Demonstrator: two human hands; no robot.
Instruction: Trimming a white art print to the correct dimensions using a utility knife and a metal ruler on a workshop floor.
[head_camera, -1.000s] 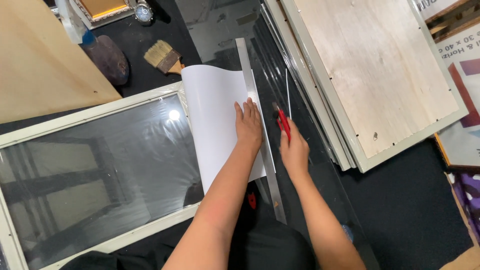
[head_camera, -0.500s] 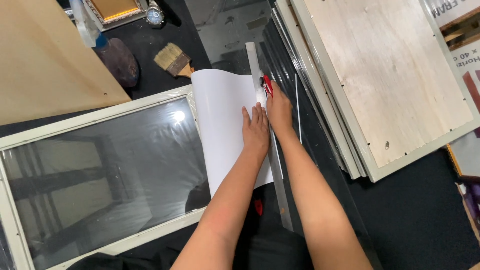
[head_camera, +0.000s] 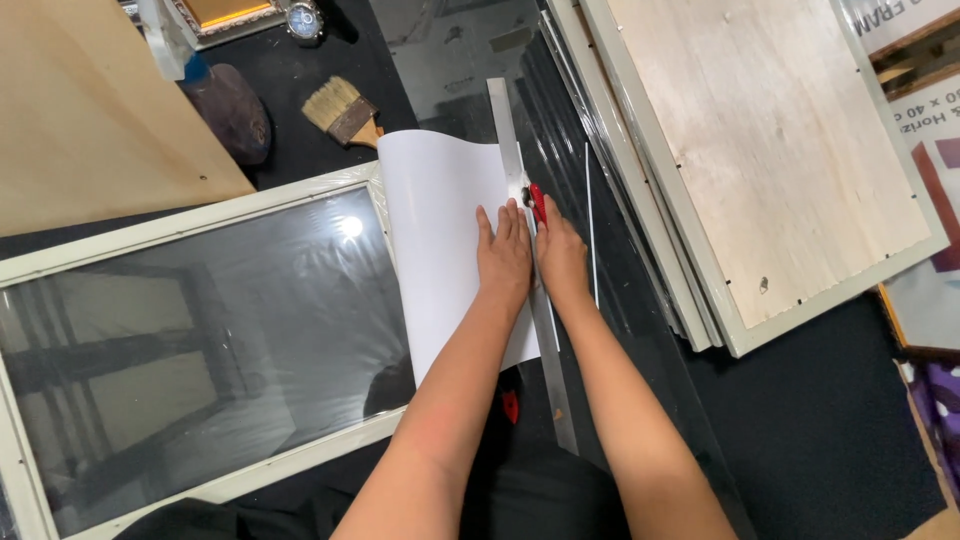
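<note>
A white sheet (head_camera: 435, 215) lies over the right end of a glazed white frame (head_camera: 180, 330). A long metal ruler (head_camera: 512, 140) runs along the sheet's right edge. My left hand (head_camera: 503, 255) presses flat, fingers together, on the sheet and ruler. Beside it, my right hand (head_camera: 563, 255) grips a red-handled cutter (head_camera: 536, 198) with its tip against the ruler's right side, near the sheet's far part.
A paintbrush (head_camera: 345, 112) lies beyond the sheet, with a dark oval object (head_camera: 235, 108) to its left. A plywood-backed frame (head_camera: 770, 140) leans stacked on the right. A tan board (head_camera: 90, 110) covers the top left. A thin white strip (head_camera: 590, 220) lies right of the ruler.
My right hand with the red cutter first moved away from me along the ruler, then came back a little toward me. My left hand stayed pressed on the sheet.
</note>
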